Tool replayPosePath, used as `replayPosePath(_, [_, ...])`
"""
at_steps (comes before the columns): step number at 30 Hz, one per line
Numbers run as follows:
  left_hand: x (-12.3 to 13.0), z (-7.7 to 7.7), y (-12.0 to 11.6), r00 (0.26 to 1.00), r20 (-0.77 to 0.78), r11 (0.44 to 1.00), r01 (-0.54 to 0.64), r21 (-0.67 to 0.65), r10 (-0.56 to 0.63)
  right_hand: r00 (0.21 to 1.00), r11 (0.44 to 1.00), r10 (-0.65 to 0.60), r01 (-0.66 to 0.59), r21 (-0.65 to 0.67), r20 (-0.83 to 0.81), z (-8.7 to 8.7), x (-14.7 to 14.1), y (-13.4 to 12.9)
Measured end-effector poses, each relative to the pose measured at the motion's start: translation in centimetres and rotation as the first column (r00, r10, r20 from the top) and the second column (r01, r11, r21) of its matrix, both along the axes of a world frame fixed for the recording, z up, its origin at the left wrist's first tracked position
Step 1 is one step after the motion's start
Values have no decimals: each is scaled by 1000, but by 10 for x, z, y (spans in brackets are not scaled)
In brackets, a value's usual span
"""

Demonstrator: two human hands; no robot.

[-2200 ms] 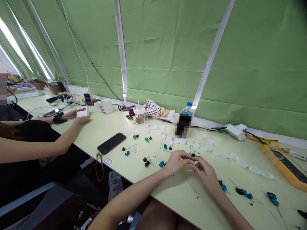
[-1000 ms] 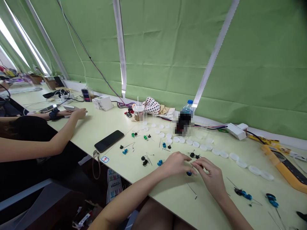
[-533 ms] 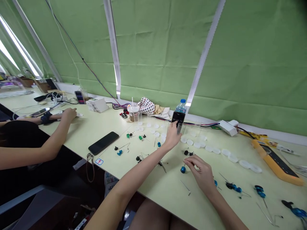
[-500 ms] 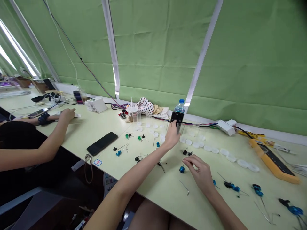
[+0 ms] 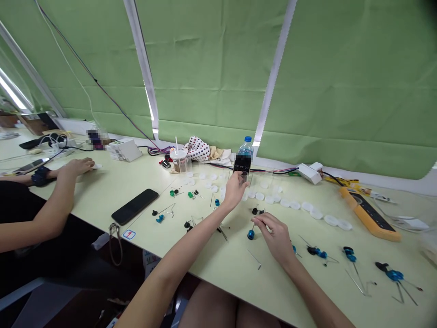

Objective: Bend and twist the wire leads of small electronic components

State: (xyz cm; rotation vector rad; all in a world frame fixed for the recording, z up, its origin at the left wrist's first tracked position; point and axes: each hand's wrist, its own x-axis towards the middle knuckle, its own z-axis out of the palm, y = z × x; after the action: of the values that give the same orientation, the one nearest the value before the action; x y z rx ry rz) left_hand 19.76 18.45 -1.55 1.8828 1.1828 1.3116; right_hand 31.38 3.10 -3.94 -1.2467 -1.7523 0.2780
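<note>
My left hand (image 5: 235,189) reaches across the table (image 5: 218,269) and closes round a clear cup (image 5: 243,176) in front of the phone (image 5: 242,164) with a timer. My right hand (image 5: 271,230) pinches the thin metal stem of a blue round part (image 5: 251,234), which hangs at or just above the table. Behind it lie black parts (image 5: 257,211). An L-shaped metal key (image 5: 254,259) rests nearer the front edge. White round lids (image 5: 273,199) form a row beyond my hands.
More blue and black parts (image 5: 394,274) lie at the right, near an orange power strip (image 5: 370,214). A dark phone (image 5: 135,206) is at the left. Behind stand a drink cup (image 5: 179,160) and a bottle (image 5: 246,146). Another person's hand (image 5: 79,166) rests at the far left.
The view has shifted, so most things appear further left. My left hand still holds the clear cup and my right hand still pinches the stem. The other person's hand has opened out flatter.
</note>
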Motion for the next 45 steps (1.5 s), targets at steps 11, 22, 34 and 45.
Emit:
replayPosePath(11, [-71, 21, -114, 969, 82, 968, 239, -74, -233, 999, 999, -35, 35, -27, -2, 6, 5, 0])
replayPosePath(22, [-76, -16, -164, 977, 40, 976, 213, -53, -211, 993, 997, -55, 50, -61, -100, 10, 9, 0])
replayPosePath(34, [-75, -38, -171, 941, -62, 923, 313, -223, -333, 876, 979, -133, 189, 77, -463, 63, 9, -9])
replayPosePath(45, [-77, -36, -173, 965, -69, 953, 235, -192, -252, 914, 980, -183, 199, 8, -361, 89, -1, -36])
